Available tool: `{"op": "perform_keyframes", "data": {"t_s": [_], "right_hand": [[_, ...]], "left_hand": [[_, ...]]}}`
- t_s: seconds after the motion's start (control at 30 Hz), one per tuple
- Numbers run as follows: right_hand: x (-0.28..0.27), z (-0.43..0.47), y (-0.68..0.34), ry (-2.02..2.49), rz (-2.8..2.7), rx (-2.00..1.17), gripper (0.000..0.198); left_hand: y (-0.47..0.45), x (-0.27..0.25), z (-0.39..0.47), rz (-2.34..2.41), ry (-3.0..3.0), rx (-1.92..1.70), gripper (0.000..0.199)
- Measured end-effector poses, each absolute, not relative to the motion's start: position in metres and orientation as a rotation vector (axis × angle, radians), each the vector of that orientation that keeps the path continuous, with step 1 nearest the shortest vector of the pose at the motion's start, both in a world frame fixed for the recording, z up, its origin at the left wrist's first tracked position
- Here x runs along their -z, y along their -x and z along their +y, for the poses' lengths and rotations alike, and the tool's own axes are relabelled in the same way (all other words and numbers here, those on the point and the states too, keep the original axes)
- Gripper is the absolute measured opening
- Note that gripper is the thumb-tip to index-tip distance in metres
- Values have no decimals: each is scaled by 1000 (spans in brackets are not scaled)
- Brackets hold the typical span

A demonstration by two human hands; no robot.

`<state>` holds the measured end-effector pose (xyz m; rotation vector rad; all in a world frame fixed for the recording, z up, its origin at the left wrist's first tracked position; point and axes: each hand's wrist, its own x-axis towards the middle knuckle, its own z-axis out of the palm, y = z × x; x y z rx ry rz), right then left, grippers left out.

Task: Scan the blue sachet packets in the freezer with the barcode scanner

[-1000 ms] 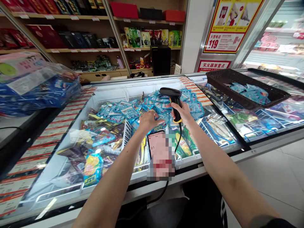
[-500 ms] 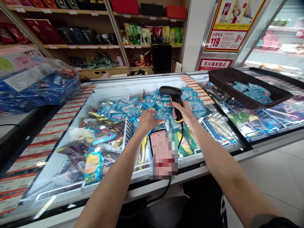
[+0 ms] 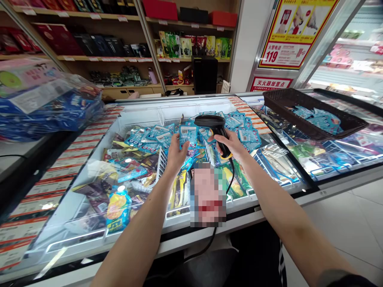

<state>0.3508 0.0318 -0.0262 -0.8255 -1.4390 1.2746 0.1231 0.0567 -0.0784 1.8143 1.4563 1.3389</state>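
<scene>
Above the chest freezer (image 3: 137, 112), the right hand (image 3: 232, 144) grips a black scanner (image 3: 210, 121); beside it, the left hand (image 3: 176, 152) holds a blue packet (image 3: 189, 134). The step seems scanning; the next move calls for steady aim at its barcode (image 3: 184, 131).

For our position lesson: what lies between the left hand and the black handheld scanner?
In the head view: mainly a flat blue plastic packet with a barcode.
</scene>
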Motion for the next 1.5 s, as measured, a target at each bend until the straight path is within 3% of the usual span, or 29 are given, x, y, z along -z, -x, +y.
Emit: {"op": "perform_keyframes", "data": {"t_s": [0.27,1.5], "right_hand": [[25,23,-344,825,-1603,-1335,36],[20,17,-336,793,-1717,-1406,40]], "left_hand": [[-127,77,55,1476,-1624,-1393,38],[-124,78,56,1724,-1758,-1401,27]]}}
